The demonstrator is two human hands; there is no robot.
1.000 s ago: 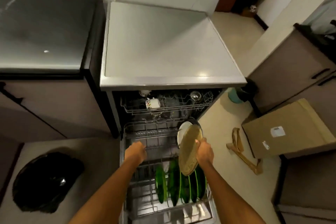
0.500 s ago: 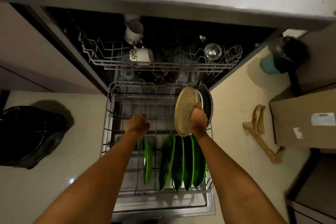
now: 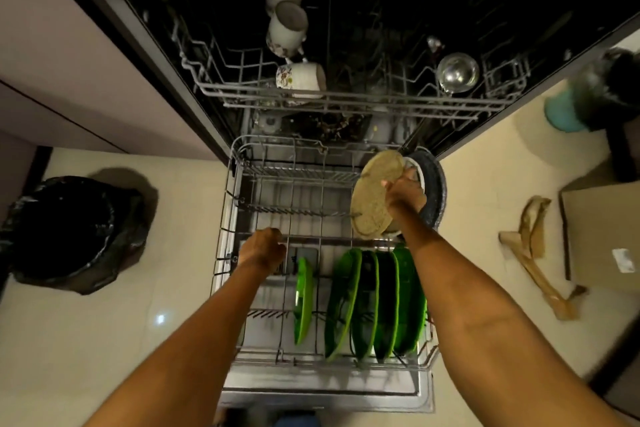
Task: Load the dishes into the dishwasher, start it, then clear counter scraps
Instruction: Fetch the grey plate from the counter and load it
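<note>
The dishwasher stands open with its lower rack (image 3: 239,204) pulled out over the floor. My right hand (image 3: 403,196) grips a speckled beige plate (image 3: 372,199) on edge at the rack's back right, against a white plate and a dark dish (image 3: 434,191). Several green plates (image 3: 377,302) stand upright in the front tines. My left hand (image 3: 263,250) is curled over a wire bar of the rack's middle. The upper rack (image 3: 346,104) holds flowered mugs (image 3: 299,77) and a steel bowl (image 3: 457,73).
A bin lined with a black bag (image 3: 69,232) stands on the floor at the left. At the right lie a cardboard box (image 3: 602,229) and a beige strap (image 3: 533,253). A teal container (image 3: 562,111) sits by the cabinet at the upper right.
The view has dropped closer to the dishwasher. My right hand has carried the beige plate back and down toward the rack's rear right. My left hand stays on the rack.
</note>
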